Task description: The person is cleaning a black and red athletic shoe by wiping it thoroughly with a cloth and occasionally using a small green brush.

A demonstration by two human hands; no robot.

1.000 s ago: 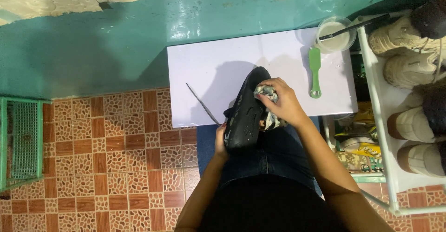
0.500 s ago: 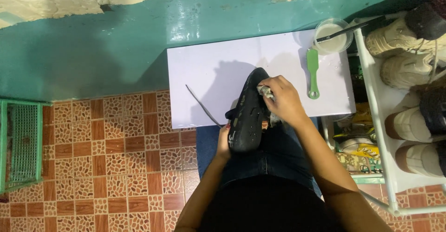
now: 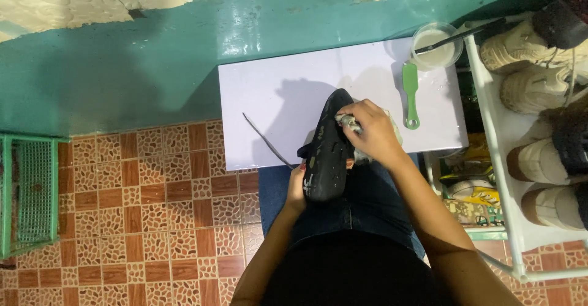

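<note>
The left hand grips the black shoe, sole up; the right hand clenches a cloth, wiping. Grime remains; the green brush lies at two o'clock.

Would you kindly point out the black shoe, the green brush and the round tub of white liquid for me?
black shoe (image 3: 327, 153): head view, on the dark sole facing up.
green brush (image 3: 410, 80): head view, on its wide head end.
round tub (image 3: 432, 39): head view, on the white liquid inside.
</note>
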